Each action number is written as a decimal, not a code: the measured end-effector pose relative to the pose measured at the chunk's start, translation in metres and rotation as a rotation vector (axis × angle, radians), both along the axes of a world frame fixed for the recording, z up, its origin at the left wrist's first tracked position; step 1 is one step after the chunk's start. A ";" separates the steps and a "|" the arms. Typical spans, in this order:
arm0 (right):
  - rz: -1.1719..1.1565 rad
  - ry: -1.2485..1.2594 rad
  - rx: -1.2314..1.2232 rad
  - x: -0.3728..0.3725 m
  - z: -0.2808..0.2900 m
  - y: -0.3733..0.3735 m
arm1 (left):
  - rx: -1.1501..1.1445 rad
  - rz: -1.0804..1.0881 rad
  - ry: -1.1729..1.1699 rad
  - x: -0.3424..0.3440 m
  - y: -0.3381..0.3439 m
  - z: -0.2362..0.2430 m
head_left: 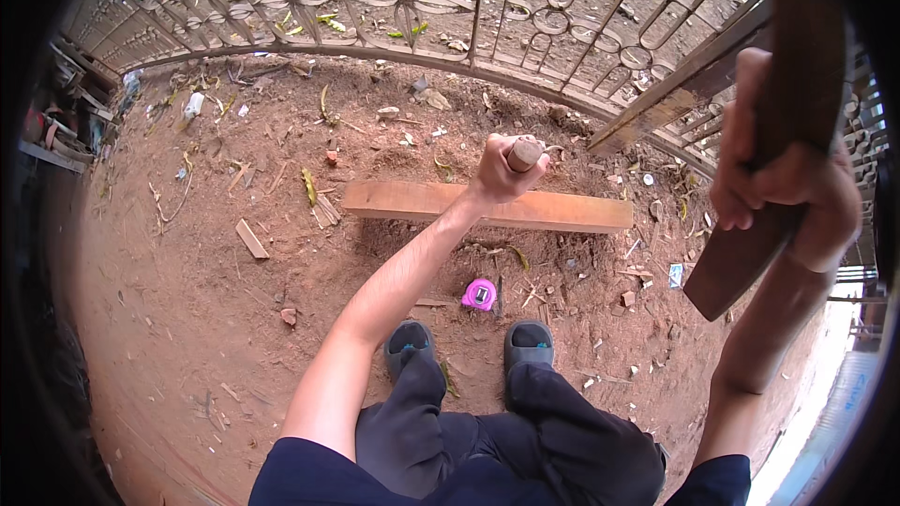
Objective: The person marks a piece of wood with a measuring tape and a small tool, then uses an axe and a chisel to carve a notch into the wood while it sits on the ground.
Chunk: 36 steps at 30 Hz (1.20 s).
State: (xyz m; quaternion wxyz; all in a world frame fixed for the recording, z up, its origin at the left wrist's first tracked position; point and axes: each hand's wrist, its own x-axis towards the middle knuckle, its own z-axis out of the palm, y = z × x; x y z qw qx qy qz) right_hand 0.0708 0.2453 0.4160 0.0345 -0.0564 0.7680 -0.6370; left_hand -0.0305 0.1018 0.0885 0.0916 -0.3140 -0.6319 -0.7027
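We find the left grip [506, 176] clamped on one handle [525, 154] over one beam [562, 210], the right grip [792, 178] on one block [750, 258]. We count one tape measure [479, 295] below.

Round handle [525, 154] mostly hidden by the left hand [503, 175], wooden beam [577, 211] partly covered, right hand [797, 178] and dark wooden block [741, 262] blurred, metal fence [476, 14] cut off by the top edge

Orange beam [562, 210] crosswise on dirt [187, 290]; wooden handle [525, 154] upright; dark bar [804, 66] tilted.
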 end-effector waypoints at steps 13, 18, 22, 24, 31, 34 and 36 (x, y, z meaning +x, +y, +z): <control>0.143 -0.630 0.298 0.019 -0.108 0.014 | 0.012 0.033 0.066 0.001 -0.003 0.000; -0.183 -0.074 0.029 0.022 -0.031 -0.016 | -0.037 0.025 -0.008 0.002 -0.011 -0.003; 0.028 -0.054 -0.215 0.005 -0.028 0.003 | -0.059 0.036 -0.007 0.003 -0.008 0.000; 0.006 -0.147 -0.098 0.003 -0.077 -0.003 | -0.029 0.038 -0.032 0.007 -0.013 0.001; 0.100 -0.731 -0.087 0.017 -0.167 0.034 | -0.049 0.031 0.061 -0.004 -0.011 -0.003; -0.084 -0.646 -0.093 0.041 -0.217 0.041 | -0.021 -0.033 -0.023 0.005 -0.007 0.006; -0.131 -0.652 -0.073 0.047 -0.258 0.043 | -0.065 -0.029 -0.085 0.008 -0.010 0.007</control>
